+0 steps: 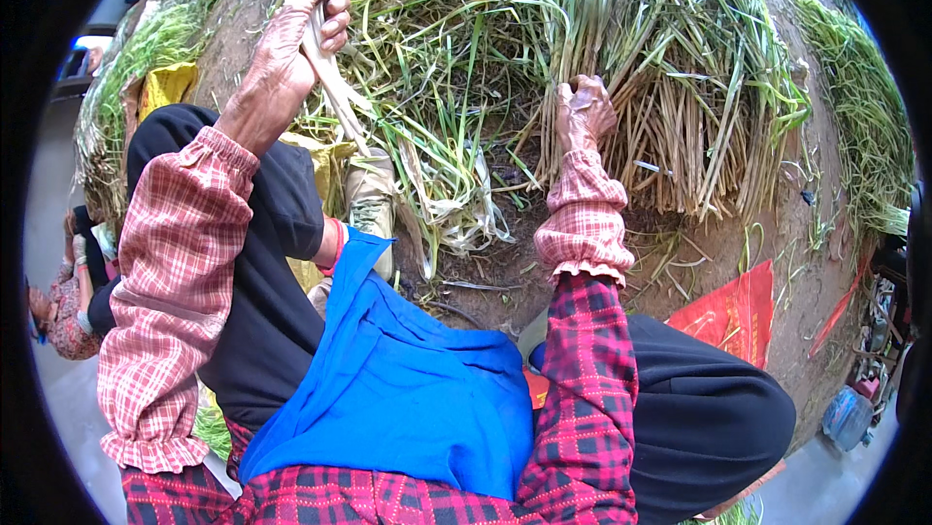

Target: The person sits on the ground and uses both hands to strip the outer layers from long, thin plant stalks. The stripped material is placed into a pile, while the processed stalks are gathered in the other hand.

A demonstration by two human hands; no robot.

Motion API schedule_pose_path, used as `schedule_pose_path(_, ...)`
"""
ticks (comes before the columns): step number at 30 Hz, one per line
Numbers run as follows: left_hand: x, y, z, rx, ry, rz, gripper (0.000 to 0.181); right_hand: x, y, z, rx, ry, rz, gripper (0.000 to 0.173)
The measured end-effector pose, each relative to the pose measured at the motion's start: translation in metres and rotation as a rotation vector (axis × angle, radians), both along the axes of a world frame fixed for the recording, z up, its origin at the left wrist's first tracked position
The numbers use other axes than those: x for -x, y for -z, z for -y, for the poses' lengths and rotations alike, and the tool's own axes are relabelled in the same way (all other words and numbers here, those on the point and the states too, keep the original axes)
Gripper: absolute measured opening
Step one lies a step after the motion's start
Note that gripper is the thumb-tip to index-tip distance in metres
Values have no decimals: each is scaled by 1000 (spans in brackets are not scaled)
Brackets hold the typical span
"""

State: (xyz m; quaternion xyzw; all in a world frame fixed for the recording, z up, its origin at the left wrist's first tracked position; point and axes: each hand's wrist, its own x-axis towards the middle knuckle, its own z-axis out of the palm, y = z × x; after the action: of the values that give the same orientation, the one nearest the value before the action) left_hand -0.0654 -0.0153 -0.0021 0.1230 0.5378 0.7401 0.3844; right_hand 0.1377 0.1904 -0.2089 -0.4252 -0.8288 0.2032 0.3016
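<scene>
My left hand (291, 45), raised at the upper left, is closed around a few pale, thick plant stalks (336, 92). They hang below the palm and extend up past the fingers. My right hand (585, 114) is curled into a fist around some thin stalks at the left side of a heap of leafy stalks (684, 139). Green leaves (593, 8) rise above that fist. The stalks' brown lower ends point towards me. Between the hands lies a tangle of loose green leaves (444, 59), with whitish peeled strips (455, 205) nearer to me.
A shoe (371, 194) is by the peeled strips. A blue cloth (415, 387) covers my lap. Red printed sacking (735, 314) lies on the ground at right. More green stalks (852, 88) lie at far right. Another person (65, 314) sits at far left. A plastic bottle (847, 417) lies lower right.
</scene>
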Motion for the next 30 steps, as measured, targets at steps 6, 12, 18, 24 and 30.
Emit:
schedule_pose_path(6, 1, 8, 5, 52, -14, -30, 19, 20, -23, 38, 776, -199, -583, 16)
schedule_pose_path(12, -13, 16, 1, 307, -58, -151, 21, 34, -74, 101, 1250, -420, -804, 8)
schedule_pose_path(18, -23, 17, 2, 469, 58, -153, 25, 38, -97, 133, 1307, -751, -794, 10)
schedule_pose_path(24, -24, 28, -1, 433, 60, -149, 21, 42, -102, 144, 1325, -819, -733, 11)
schedule_pose_path(30, -32, 25, 1, 396, 148, -147, 22, 43, -102, 137, 1417, -761, -745, 22)
